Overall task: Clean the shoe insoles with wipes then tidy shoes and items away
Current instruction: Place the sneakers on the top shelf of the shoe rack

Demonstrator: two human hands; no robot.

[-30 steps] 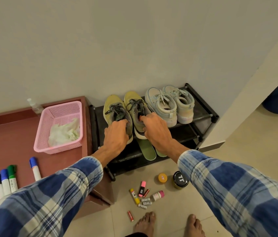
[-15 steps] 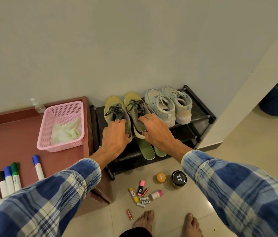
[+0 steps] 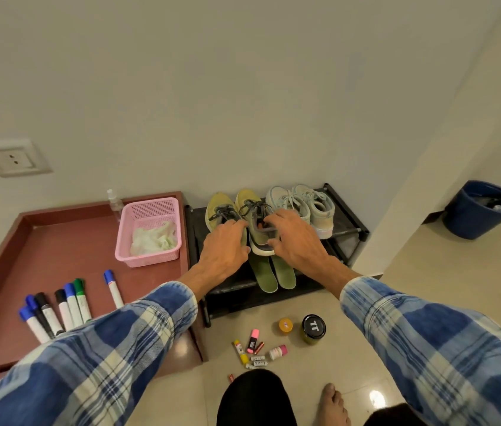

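Two yellow-green shoes stand toes to the wall on the top shelf of a black shoe rack (image 3: 349, 230). My left hand (image 3: 226, 252) lies over the heel of the left yellow shoe (image 3: 219, 207) and grips it. My right hand (image 3: 297, 238) holds the right yellow shoe (image 3: 255, 229), fingers hooked in its collar and thumb at the heel. Two green insoles (image 3: 267, 276) stick out below that shoe, lying on the lower shelf. A pair of light blue sneakers (image 3: 315, 207) stands to the right on the same top shelf.
A pink basket (image 3: 150, 259) with crumpled wipes (image 3: 154, 239) and a spray bottle (image 3: 114, 202) sit on the red-brown table (image 3: 58, 256), with several markers (image 3: 67, 305). Small items, batteries and a black-lidded jar (image 3: 314, 329) lie on the floor. A blue bin (image 3: 483, 210) stands far right.
My head has risen, so the view takes in more wall and a socket. Both hands stay on the yellow shoes; my right fingers have slid into the right shoe's collar.
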